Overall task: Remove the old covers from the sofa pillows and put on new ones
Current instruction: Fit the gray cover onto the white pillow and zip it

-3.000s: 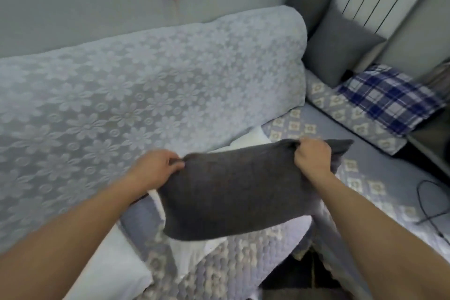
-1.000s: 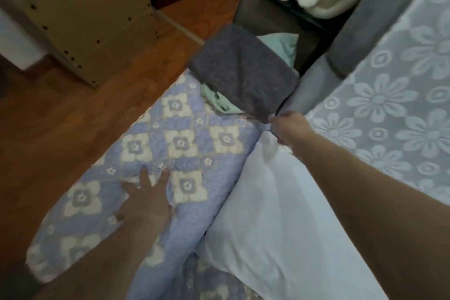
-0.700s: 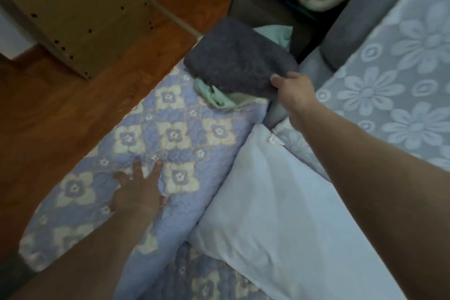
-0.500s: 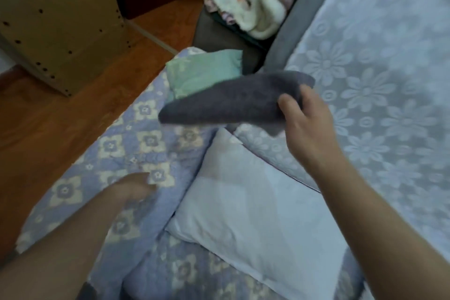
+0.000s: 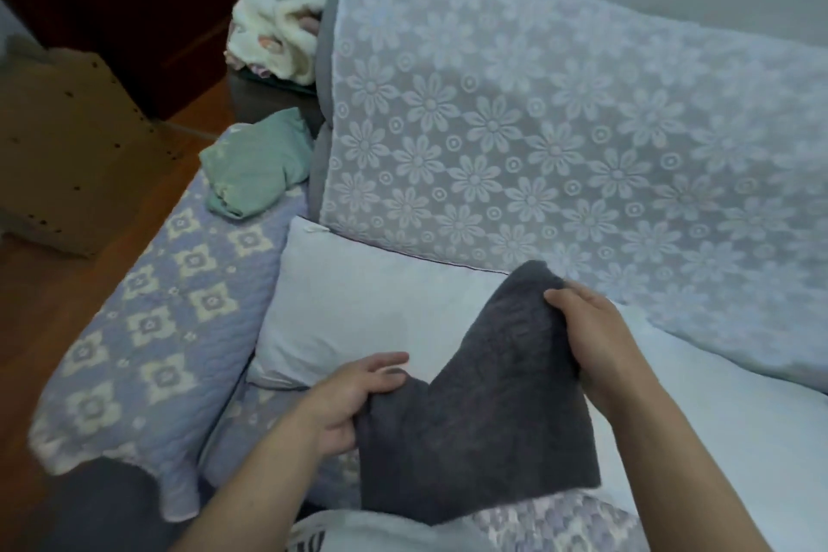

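Head view: left hand [image 5: 354, 394] pinches the lower-left edge of the dark grey cover [image 5: 484, 412], fingers partly extended; right hand [image 5: 596, 341] curls around its upper corner, above the bare white pillow [image 5: 358, 305] on the sofa seat.

Both forearms enter from bottom of frame; left hand [image 5: 354, 399] at lower centre and right hand [image 5: 591, 336] centre-right, each gripping fabric.
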Tool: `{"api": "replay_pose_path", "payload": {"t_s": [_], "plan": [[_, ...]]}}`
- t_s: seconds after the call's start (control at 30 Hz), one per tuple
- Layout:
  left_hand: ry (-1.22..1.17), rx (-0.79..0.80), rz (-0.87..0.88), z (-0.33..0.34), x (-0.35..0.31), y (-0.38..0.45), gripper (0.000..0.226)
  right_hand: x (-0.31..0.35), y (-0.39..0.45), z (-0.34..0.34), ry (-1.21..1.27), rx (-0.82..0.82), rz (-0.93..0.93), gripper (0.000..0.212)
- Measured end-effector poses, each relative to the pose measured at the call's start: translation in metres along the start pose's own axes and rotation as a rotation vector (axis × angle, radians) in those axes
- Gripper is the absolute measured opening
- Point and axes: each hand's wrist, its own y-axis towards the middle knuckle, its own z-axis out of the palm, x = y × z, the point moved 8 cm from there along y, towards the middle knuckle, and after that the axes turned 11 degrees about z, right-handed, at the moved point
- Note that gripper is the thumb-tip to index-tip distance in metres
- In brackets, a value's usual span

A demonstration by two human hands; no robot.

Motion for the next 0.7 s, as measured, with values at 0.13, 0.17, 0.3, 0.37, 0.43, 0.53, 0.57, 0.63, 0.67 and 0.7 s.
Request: {"api": "replay_pose_path", "payload": {"t_s": [0.13, 0.17, 0.3, 0.37, 0.43, 0.53, 0.57, 0.63, 0.67, 0.7], "plan": [[-0.062, -0.222, 0.282, 0.012, -0.025, -0.015, 0.041, -0.023, 0.024, -0.054, -0.047, -0.112, 0.016, 0.021], [-0.047, -0.232, 0.338, 0.018, -0.036, -0.02, 0.042, -0.021, 0.026, -0.059, -0.067, -0.129, -0.017, 0.024], [0.141, -0.172, 0.527, 0.039, -0.083, -0.03, 0.05, 0.008, 0.01, -0.069, -0.144, -0.182, -0.198, 0.027], [0.263, -0.143, 0.576, 0.036, -0.097, -0.027, 0.056, 0.013, 0.006, -0.07, -0.179, -0.187, -0.271, 0.03], [0.349, -0.093, 0.593, 0.028, -0.101, -0.009, 0.062, 0.002, 0.026, -0.068, -0.236, -0.225, -0.285, 0.029], [0.619, -0.018, 0.632, -0.003, -0.086, 0.063, 0.073, -0.044, 0.105, -0.042, -0.473, -0.336, -0.194, 0.022], [0.713, 0.012, 0.628, -0.017, -0.069, 0.1, 0.078, -0.069, 0.142, -0.025, -0.587, -0.348, -0.142, 0.022], [0.762, -0.01, 0.54, -0.057, -0.018, 0.166, 0.092, -0.124, 0.202, 0.017, -0.806, -0.341, -0.099, 0.044], [0.727, -0.033, 0.504, -0.077, 0.009, 0.197, 0.095, -0.15, 0.228, 0.042, -0.86, -0.353, -0.157, 0.057], [0.68, -0.065, 0.505, -0.092, 0.026, 0.218, 0.089, -0.166, 0.241, 0.061, -0.887, -0.366, -0.234, 0.065]]}}
